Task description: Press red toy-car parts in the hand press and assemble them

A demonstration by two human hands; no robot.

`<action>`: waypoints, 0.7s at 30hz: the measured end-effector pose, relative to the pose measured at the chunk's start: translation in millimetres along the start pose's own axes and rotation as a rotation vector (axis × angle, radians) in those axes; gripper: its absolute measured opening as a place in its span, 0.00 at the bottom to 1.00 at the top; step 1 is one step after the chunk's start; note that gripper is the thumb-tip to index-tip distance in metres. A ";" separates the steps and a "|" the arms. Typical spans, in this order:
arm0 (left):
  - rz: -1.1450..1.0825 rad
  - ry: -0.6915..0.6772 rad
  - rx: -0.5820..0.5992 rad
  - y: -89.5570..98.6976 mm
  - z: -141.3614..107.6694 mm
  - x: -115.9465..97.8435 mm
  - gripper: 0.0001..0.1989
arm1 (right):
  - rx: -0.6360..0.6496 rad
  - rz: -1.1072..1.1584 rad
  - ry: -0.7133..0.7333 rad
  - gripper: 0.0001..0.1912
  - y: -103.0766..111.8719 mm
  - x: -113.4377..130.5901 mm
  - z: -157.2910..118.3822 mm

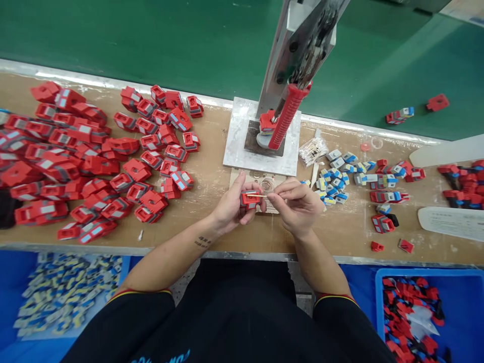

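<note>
My left hand [233,204] grips a small red plastic part [250,199] near the middle of the bench. My right hand [298,204] pinches a thin cotton swab [260,195] whose far end lies over the top of that red part. A small round clear dish [268,184] sits just beyond the fingers, on a piece of cardboard. Behind the hands stands a press with a red handle [284,118] on a metal plate [237,143], and another red part [267,121] is at its base.
Many red parts [88,132] cover the bench at left. Right of the press lie a bundle of swabs [313,150] and small white-blue-yellow pieces [333,184]. Blue bins with parts stand below the front edge, left [126,267] and right [431,273].
</note>
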State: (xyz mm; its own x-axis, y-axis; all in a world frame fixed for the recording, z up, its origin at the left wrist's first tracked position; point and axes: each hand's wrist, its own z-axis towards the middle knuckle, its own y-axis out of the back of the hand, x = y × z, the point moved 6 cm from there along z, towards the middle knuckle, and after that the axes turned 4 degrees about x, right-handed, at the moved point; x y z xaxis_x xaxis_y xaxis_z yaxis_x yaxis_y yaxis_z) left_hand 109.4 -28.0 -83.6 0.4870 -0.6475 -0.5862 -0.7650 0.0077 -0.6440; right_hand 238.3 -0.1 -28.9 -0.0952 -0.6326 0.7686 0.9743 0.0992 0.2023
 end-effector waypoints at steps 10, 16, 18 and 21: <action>0.114 -0.091 -0.117 7.5 -1.9 -8.4 0.35 | -0.002 -0.209 0.136 0.13 8.9 14.0 4.7; 0.114 -0.090 -0.147 9.0 -1.8 -11.2 0.35 | -0.037 -0.079 0.048 0.13 29.5 3.5 9.7; 0.107 -0.086 -0.162 10.7 -2.5 -12.9 0.35 | 0.023 -0.138 0.000 0.13 33.7 -5.5 12.1; 0.097 -0.096 -0.178 12.7 -4.2 -17.1 0.35 | 0.204 -0.288 -0.040 0.14 25.6 -21.3 12.1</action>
State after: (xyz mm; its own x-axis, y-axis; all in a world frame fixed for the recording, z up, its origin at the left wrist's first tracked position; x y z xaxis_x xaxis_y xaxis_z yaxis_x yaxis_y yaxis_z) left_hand 89.6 -20.0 -79.7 0.4389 -0.5743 -0.6910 -0.8684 -0.0737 -0.4903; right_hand 262.8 25.2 -32.8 -0.3724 -0.6264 0.6848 0.8458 0.0747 0.5282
